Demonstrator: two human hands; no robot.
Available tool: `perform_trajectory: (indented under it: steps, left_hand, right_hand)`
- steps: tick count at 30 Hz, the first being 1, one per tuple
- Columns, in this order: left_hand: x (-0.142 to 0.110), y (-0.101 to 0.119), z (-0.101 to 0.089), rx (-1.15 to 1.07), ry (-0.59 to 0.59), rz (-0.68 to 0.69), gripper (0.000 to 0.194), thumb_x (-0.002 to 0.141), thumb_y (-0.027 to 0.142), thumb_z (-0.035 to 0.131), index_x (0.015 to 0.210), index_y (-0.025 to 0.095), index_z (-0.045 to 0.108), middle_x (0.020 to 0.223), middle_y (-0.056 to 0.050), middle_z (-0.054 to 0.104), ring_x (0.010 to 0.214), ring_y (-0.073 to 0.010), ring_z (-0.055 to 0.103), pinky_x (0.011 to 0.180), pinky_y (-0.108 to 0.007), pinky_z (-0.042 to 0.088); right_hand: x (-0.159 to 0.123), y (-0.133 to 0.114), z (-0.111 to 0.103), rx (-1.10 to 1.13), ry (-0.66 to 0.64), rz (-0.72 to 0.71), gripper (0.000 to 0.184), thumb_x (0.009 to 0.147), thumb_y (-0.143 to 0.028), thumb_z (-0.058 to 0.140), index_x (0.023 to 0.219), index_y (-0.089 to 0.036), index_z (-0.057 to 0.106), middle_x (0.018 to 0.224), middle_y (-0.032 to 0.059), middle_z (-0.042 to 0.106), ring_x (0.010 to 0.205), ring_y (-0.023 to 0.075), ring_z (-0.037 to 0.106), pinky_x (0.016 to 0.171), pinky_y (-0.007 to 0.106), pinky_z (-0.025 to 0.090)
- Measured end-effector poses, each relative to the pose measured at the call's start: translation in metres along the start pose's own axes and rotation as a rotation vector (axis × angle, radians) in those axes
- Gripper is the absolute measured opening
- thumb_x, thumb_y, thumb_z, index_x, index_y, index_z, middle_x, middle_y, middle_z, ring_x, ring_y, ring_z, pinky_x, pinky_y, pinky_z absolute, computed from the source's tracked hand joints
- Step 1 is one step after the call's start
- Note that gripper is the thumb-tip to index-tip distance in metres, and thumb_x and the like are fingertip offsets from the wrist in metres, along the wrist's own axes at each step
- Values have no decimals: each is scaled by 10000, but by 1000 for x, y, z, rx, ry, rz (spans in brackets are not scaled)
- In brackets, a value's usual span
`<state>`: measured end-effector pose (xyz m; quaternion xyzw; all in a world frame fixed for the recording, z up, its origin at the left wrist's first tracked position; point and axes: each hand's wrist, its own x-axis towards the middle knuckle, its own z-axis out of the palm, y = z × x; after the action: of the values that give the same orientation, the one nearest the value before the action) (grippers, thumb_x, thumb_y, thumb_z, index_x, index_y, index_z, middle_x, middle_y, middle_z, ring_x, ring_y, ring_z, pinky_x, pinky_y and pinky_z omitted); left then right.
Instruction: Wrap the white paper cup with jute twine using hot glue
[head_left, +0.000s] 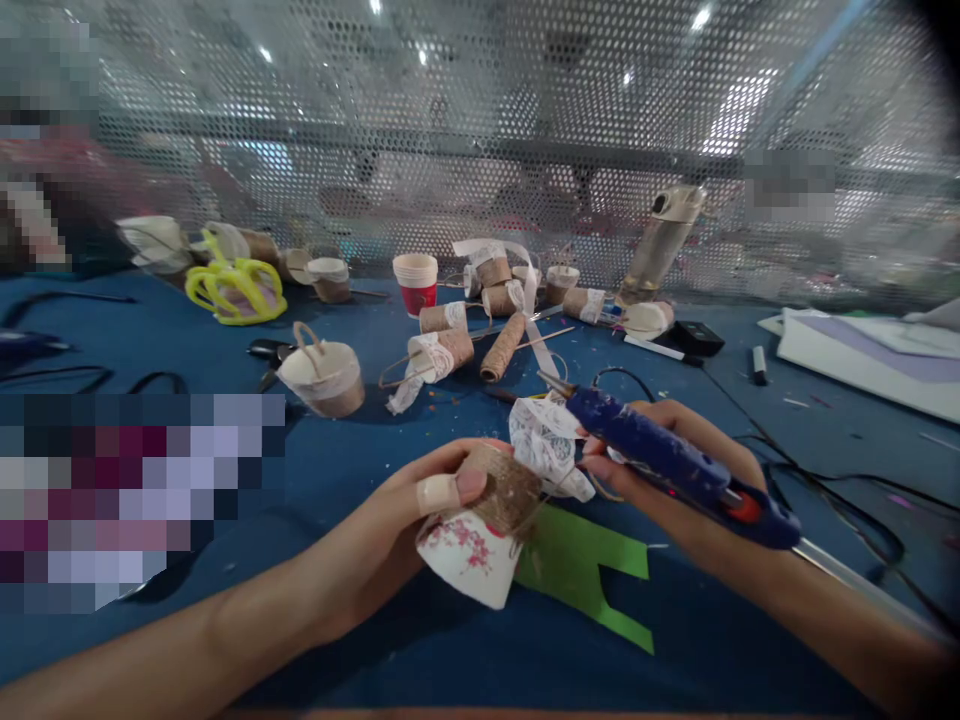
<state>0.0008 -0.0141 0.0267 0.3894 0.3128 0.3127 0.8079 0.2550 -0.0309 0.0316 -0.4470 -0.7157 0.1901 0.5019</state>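
My left hand (442, 490), a bandage round its thumb, grips a paper cup (472, 560) with a pink flower print and a band of twine (499, 490) wound about it. The cup lies tilted, its printed part toward me. White lace (544, 440) bunches at its far end. My right hand (675, 450) holds a blue glue gun (652, 440) with the metal nozzle pointing up and left, above the lace. The fingertips of that hand also touch the lace edge. Beneath the cup lies a green paper piece (589, 570) with a notched end.
Several twine-wrapped cups (442, 355) and a twine spool (504, 348) lie across the blue table. A small handled basket (322, 375) stands left, a yellow crown-shaped piece (236, 285) behind it. Black cables (832, 475) run at right, near white boards (870, 360). A bottle (664, 240) stands behind.
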Motion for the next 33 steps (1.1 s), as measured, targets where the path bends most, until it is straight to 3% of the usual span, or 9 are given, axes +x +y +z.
perform_trajectory:
  steps: [3, 6, 13, 17, 19, 23, 26, 28, 33]
  left_hand:
    - [0, -2, 2, -21, -103, -87, 377, 869, 301, 659, 1239, 231, 641, 1130, -99, 731, 917, -268, 732, 865, -403, 520]
    - [0, -5, 4, -10, -255, -163, 397, 845, 331, 692, 1229, 246, 634, 1130, -98, 733, 978, -288, 728, 940, -448, 488]
    - [-7, 0, 6, 14, -384, -77, 448, 777, 381, 742, 1211, 275, 708, 1152, -97, 743, 1149, -342, 660, 1012, -491, 449]
    - [-12, 6, 5, -116, -416, -96, 486, 856, 377, 671, 1340, 385, 630, 1288, -99, 697, 1031, -343, 727, 816, -440, 555]
    - [-13, 8, 5, -175, -406, -64, 522, 867, 371, 664, 1378, 437, 580, 1284, -80, 699, 962, -336, 752, 756, -423, 573]
    - [-9, 9, 4, -233, -302, 42, 687, 879, 331, 646, 1513, 423, 398, 1204, -82, 739, 903, -332, 765, 734, -431, 591]
    - [-5, 9, 5, -237, -126, 107, 762, 908, 286, 595, 1583, 381, 254, 1176, -85, 758, 936, -333, 760, 772, -445, 590]
    - [-3, 10, 6, -232, -36, 141, 764, 908, 271, 577, 1595, 327, 247, 1136, -94, 774, 916, -332, 764, 782, -451, 587]
    - [-1, 12, 9, -208, 54, 178, 767, 882, 248, 567, 1593, 234, 279, 1058, -109, 791, 855, -327, 769, 743, -418, 577]
  right_hand:
    - [3, -2, 0, -26, 36, -74, 211, 823, -142, 760, 951, -291, 683, 888, -15, 721, 760, 170, 688, 673, 284, 547]
    - [0, -5, 5, 22, 20, -53, 224, 822, -114, 741, 938, -293, 673, 920, -14, 726, 843, 183, 697, 718, 284, 552]
    - [-7, -8, 19, 291, -224, 266, 106, 836, -253, 754, 913, -245, 681, 888, 0, 716, 756, 166, 674, 655, 267, 541]
    - [-5, -6, 21, 241, -144, 408, 182, 798, -264, 773, 950, -232, 678, 823, 2, 701, 753, 192, 663, 656, 296, 530]
    - [-4, -5, 18, 164, -74, 374, 175, 817, -293, 765, 957, -241, 673, 812, -1, 687, 750, 196, 653, 674, 313, 526]
    - [-7, -5, 6, 127, -8, 206, 88, 878, -284, 720, 882, -261, 635, 849, -14, 667, 768, 173, 642, 742, 313, 512]
    - [-13, -8, 0, 151, -79, 96, 150, 883, -195, 680, 794, -254, 573, 776, -36, 615, 688, 135, 588, 651, 274, 467]
    - [-17, -9, -1, 166, -146, 30, 186, 856, -163, 670, 770, -249, 530, 738, -38, 578, 645, 132, 545, 599, 276, 429]
    - [-24, -9, 4, 78, -222, -164, 229, 864, -134, 560, 719, -244, 421, 648, -29, 464, 597, 148, 470, 558, 297, 359]
